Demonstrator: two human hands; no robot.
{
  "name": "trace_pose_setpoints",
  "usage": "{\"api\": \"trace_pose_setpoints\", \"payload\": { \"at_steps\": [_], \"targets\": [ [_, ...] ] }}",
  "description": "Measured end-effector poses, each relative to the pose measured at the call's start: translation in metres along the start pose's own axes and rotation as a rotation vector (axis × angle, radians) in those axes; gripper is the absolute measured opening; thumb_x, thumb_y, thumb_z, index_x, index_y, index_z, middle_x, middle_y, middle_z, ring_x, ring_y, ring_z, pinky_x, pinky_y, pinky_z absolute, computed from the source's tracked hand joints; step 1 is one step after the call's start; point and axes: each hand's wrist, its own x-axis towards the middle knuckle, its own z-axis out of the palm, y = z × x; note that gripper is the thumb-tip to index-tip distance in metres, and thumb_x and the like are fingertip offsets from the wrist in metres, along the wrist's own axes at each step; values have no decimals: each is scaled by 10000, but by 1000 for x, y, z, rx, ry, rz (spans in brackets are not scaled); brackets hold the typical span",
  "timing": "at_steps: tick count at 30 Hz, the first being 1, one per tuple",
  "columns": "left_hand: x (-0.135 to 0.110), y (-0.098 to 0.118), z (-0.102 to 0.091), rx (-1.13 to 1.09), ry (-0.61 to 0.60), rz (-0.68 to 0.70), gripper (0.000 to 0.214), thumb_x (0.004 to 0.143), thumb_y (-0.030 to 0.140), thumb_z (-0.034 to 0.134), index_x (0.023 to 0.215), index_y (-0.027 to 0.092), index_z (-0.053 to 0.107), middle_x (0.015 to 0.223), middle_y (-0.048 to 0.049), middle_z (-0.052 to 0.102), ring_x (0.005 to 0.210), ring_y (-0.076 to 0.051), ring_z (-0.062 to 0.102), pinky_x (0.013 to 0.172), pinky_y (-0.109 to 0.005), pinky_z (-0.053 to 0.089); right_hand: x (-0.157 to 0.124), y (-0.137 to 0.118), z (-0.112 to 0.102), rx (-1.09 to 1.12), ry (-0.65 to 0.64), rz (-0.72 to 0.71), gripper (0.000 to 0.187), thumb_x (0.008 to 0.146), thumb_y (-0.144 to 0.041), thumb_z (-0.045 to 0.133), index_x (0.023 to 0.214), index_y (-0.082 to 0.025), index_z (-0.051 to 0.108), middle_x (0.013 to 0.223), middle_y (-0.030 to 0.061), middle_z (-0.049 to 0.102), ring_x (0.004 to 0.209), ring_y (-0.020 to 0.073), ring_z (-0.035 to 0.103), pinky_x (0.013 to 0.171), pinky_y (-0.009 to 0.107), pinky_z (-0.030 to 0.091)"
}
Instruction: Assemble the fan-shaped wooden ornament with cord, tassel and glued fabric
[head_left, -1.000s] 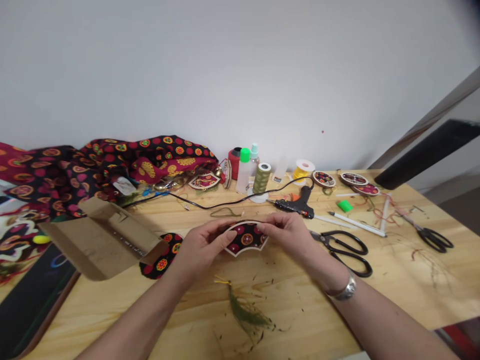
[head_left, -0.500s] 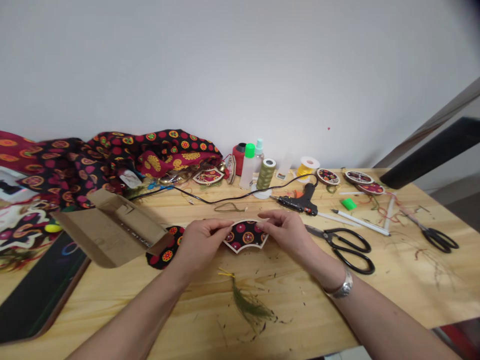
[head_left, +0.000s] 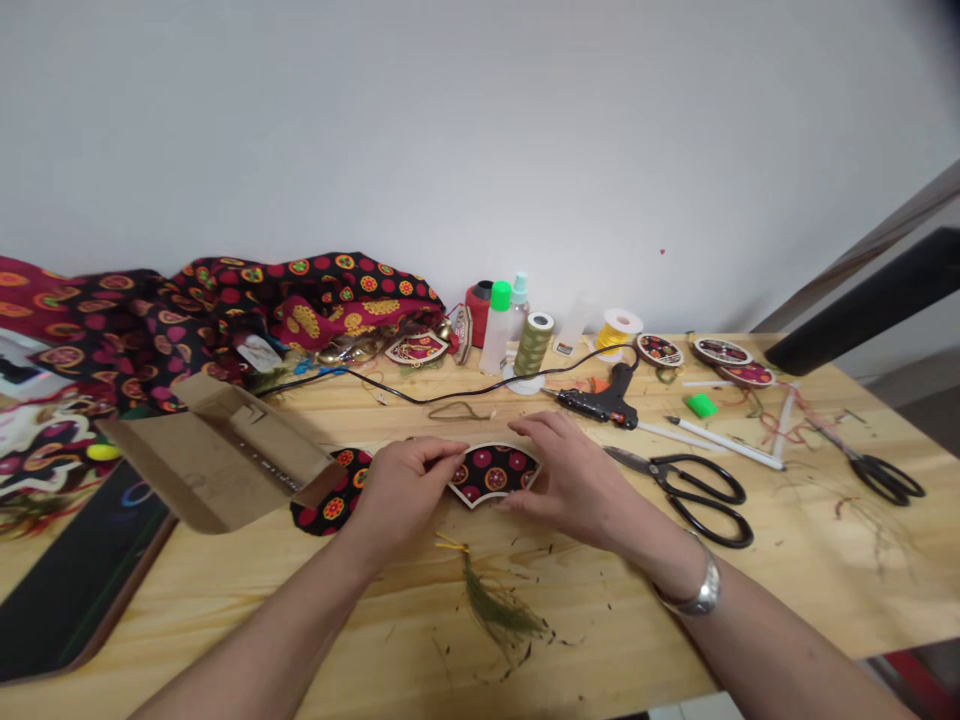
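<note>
A fan-shaped wooden piece (head_left: pixel 493 473) covered in black cloth with red and orange dots lies at the middle of the wooden table (head_left: pixel 787 560). My left hand (head_left: pixel 405 490) pinches its left end with curled fingers. My right hand (head_left: pixel 574 480) rests over its right end, fingers bent around the edge. A green thread tassel (head_left: pixel 495 612) with a yellow loop lies just in front of my hands. A scrap of the same dotted cloth (head_left: pixel 324 500) sits left of my left hand.
An open cardboard box (head_left: pixel 217 460) lies at the left, with a heap of patterned fabric (head_left: pixel 225 310) behind it. Bottles (head_left: pixel 497 330), thread spools (head_left: pixel 532 345), a glue gun (head_left: pixel 604 400), black scissors (head_left: pixel 694 490), more scissors (head_left: pixel 877 475) and covered wooden pieces (head_left: pixel 720 355) lie behind and to the right.
Both hands have lowered the fan-shaped piece onto the table. My right hand has shifted from pinching its top right corner to lying over its right end.
</note>
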Motion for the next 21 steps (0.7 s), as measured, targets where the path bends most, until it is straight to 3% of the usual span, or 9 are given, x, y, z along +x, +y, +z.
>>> {"api": "trace_pose_setpoints", "payload": {
  "at_steps": [4, 8, 17, 21],
  "targets": [
    [0, -3, 0, 98, 87, 87, 203, 723, 290, 597, 846, 248, 753, 775, -33, 683, 821, -210, 593, 783, -338, 468, 0, -4, 0, -82, -40, 21, 490, 677, -411, 693, 1062, -137, 563, 1018, 110, 569, 964, 247, 508, 836, 385, 434],
    [-1, -5, 1, 127, 95, 112, 198, 731, 289, 593, 844, 254, 752, 775, -35, 650, 825, -205, 565, 785, -344, 463, 2, -6, 1, -114, -49, 34, 339, 700, -394, 662, 939, -164, 590, 929, 94, 565, 888, 230, 508, 753, 342, 429],
    [2, -7, 2, 306, 89, 240, 181, 758, 253, 570, 783, 233, 748, 873, -39, 690, 945, -241, 513, 862, -396, 408, 3, -3, 8, -120, -62, 43, 283, 704, -356, 648, 898, -156, 602, 850, 76, 554, 811, 198, 505, 696, 291, 408],
    [3, -3, 1, 320, 49, 260, 230, 801, 266, 524, 850, 206, 740, 932, -59, 670, 949, -238, 517, 863, -397, 418, 3, -2, 10, -133, -61, 39, 278, 715, -371, 640, 882, -154, 599, 848, 73, 548, 805, 192, 502, 683, 282, 409]
  ]
}}
